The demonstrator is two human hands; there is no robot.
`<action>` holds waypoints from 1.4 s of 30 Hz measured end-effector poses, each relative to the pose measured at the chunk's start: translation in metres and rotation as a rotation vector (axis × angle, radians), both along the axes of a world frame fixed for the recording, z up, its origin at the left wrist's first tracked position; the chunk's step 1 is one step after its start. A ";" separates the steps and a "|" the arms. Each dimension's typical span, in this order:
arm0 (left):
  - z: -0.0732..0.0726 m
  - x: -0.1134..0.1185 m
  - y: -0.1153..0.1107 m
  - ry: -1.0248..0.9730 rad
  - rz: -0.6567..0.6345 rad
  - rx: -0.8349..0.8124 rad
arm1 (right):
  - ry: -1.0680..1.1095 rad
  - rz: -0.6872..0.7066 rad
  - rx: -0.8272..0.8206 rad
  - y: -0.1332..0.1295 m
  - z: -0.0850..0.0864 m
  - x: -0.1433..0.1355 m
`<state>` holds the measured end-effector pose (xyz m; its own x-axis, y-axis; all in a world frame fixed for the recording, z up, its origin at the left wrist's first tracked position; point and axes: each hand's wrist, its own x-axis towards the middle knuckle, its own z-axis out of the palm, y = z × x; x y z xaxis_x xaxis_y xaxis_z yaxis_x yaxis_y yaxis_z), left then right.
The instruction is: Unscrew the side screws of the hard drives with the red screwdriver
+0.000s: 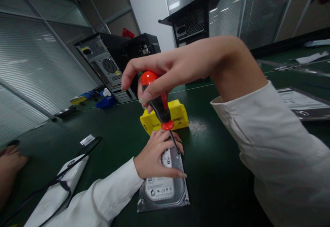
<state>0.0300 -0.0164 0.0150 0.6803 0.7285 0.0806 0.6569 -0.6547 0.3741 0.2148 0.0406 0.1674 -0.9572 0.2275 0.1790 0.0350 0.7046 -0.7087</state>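
A hard drive (177, 192) with a white label lies flat on the green table. Across its upper part rests my left hand (157, 155), gripping it with the thumb along the right edge and the fingers over the far end. My right hand (165, 72) is closed around the red and black handle of a screwdriver (160, 108), held at a tilt above the drive. Its thin shaft runs down to the drive's right edge, where the tip meets a spot near my left fingers. Whether the tip sits in a screw is too small to tell.
A yellow bin (177, 113) stands just behind the drive. Computer cases (110, 62) are at the back. At left lie a white box (59, 182) with a black cable and another person's hand (12, 158). Another drive (306, 103) is at right.
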 end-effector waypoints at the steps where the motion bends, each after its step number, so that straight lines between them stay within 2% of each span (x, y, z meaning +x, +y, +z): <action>1: 0.000 -0.001 0.000 0.001 0.000 -0.001 | -0.001 -0.002 -0.010 0.000 0.000 0.002; 5: -0.001 -0.002 0.001 0.003 0.003 0.002 | -0.013 -0.067 0.049 0.002 0.000 0.004; 9: -0.004 -0.003 0.003 -0.002 -0.004 0.016 | -0.010 -0.050 0.087 0.002 -0.001 0.003; 20: -0.004 -0.002 0.003 -0.031 -0.005 -0.019 | -0.079 0.318 -0.019 0.001 0.006 0.001; 22: -0.004 -0.001 0.003 -0.034 -0.008 -0.020 | -0.058 0.347 -0.049 0.001 0.004 0.000; 28: -0.002 0.000 0.001 -0.034 -0.010 -0.019 | -0.031 0.320 -0.146 -0.002 0.001 0.001; 38: -0.001 0.000 0.001 -0.010 0.009 -0.015 | -0.085 0.196 0.169 0.006 0.008 0.001; 42: -0.002 0.000 0.002 -0.007 0.008 0.000 | -0.109 0.125 0.160 0.005 0.009 -0.002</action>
